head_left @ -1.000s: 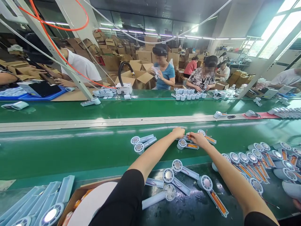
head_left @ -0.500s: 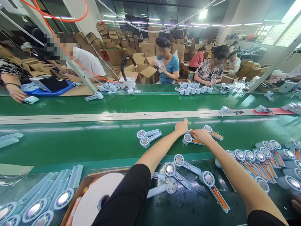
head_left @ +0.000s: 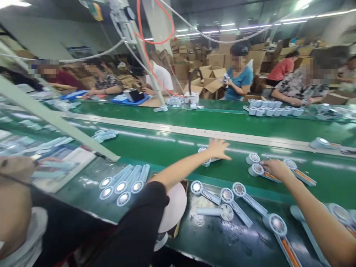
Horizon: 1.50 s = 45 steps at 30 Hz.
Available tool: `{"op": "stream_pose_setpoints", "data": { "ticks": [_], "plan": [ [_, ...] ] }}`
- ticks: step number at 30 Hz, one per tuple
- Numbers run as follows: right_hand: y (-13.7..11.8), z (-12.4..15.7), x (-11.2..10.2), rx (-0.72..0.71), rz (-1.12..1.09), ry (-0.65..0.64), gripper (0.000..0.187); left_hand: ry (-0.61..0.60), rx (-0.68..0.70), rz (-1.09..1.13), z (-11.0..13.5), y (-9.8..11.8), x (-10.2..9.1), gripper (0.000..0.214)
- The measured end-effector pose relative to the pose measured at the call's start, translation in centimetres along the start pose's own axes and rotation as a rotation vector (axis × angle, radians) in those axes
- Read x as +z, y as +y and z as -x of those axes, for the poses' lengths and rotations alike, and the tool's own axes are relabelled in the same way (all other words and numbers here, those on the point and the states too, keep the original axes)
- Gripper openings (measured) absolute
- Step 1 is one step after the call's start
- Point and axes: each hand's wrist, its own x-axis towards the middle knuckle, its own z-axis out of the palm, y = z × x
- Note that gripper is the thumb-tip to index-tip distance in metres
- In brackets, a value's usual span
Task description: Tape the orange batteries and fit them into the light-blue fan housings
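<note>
The fingers of the left hand (head_left: 218, 148) were spread flat and released, palm down, over a pale fan part (head_left: 205, 157) lying on the green belt (head_left: 155, 148); the fingertips pointed toward the far side of the belt, and only the round head and a short stretch of the part's handle showed beneath the wrist. Whether the palm actually touched the part could not be told. The fingers of the right hand (head_left: 274, 168) were curled down onto a small cluster of fan halves (head_left: 257, 169), resting on their handles where orange inner pieces showed; the grip itself was hidden under the knuckles, so a firm grasp could not be confirmed. The two hands lay well apart on the same belt.

Nearer the person, on the dark bench edge (head_left: 222, 237), several more fan halves (head_left: 239, 196) lay with round heads up and handles angled toward the right. A row of four assembled shells (head_left: 122, 183) lay to the left of the left forearm, beside a white roll (head_left: 174, 204) in a cardboard box. Across the belt, a line of white round parts (head_left: 274, 111) stood before seated co-workers, and stacked cartons (head_left: 205, 63) filled the background.
</note>
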Motion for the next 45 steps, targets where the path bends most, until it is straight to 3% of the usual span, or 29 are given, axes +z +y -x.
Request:
{"op": "stream_pose_setpoints", "data": {
  "ticks": [3, 6, 11, 15, 19, 21, 23, 25, 27, 30, 33, 37, 41, 43, 45],
  "plan": [
    [-1.2, 2.5, -0.4, 0.086, -0.053, 0.097, 0.026, -0.096, -0.010, -0.051, 1.0, 0.3, 0.9, 0.072],
    [-4.8, 5.5, -0.6, 0.099, -0.103, 0.205, 0.033, -0.126, -0.014, -0.085, 1.9, 1.0, 1.3, 0.101],
    [-11.9, 15.2, 1.8, -0.072, -0.228, 0.259, 0.029, -0.127, 0.122, -0.119, 5.3, 3.4, 1.3, 0.110],
    [-14.4, 21.5, 3.5, -0.130, -0.434, 0.393, 0.025, -0.253, 0.246, -0.113, 9.0, 4.8, 1.5, 0.114],
    [-17.3, 20.8, 2.7, -0.207, -0.455, 0.473, 0.026, -0.300, 0.243, -0.035, 13.0, 4.1, 0.7, 0.110],
    [-19.7, 19.3, 2.5, -0.306, -0.473, 0.469, 0.027, -0.226, 0.223, 0.001, 16.4, 2.2, 0.1, 0.101],
    [-22.4, 18.2, 2.9, -0.399, -0.510, 0.443, 0.028, -0.136, 0.226, 0.011, 21.3, -0.6, 0.0, 0.090],
    [-24.8, 17.4, 3.7, -0.460, -0.556, 0.410, 0.029, -0.066, 0.245, -0.006, 26.9, -3.4, 0.8, 0.080],
    [-26.8, 16.9, 4.3, -0.496, -0.607, 0.370, 0.030, -0.008, 0.208, -0.040, 31.9, -5.3, 2.3, 0.083],
    [-28.2, 16.8, 4.6, -0.510, -0.700, 0.349, 0.032, 0.093, 0.124, -0.039, 36.4, -5.1, 4.3, 0.067],
    [-27.0, 18.1, 4.5, -0.385, -0.827, 0.406, 0.036, 0.218, 0.100, -0.008, 38.0, -2.5, 5.5, 0.035],
    [-24.5, 21.9, 6.1, -0.127, -0.972, 0.357, 0.047, 0.357, 0.094, 0.030, 38.7, -0.8, 7.4, 0.046],
    [-25.8, 24.9, 8.6, 0.026, -1.121, 0.346, 0.060, 0.307, 0.104, 0.156, 38.1, -4.0, 8.5, 0.052],
    [-27.8, 24.7, 8.9, 0.061, -1.194, 0.361, 0.060, 0.236, 0.160, 0.145, 37.1, -6.0, 8.4, 0.055],
    [-29.9, 22.8, 8.0, 0.043, -1.177, 0.387, 0.059, 0.184, 0.197, 0.057, 35.7, -7.2, 7.8, 0.069]
  ]
}}
